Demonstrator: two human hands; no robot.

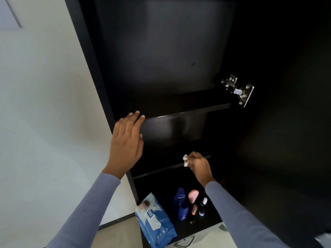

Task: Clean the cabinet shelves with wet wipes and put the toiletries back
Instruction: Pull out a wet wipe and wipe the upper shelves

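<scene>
Two bare shelves, wiping under way, toiletries not yet put back.

Head view: the left hand (126, 140) rests with fingers spread flat at the front edge of the upper shelf (188, 109) of the black cabinet (161, 51). The right hand (198, 166) pinches a crumpled wet wipe (185, 159) against the lower shelf's edge (172, 167). Below, the wipes pack (155, 222), two blue bottles (180, 203), a pink-capped bottle (193, 196) and small dropper bottles (203, 206) wait together on the bottom surface.
</scene>
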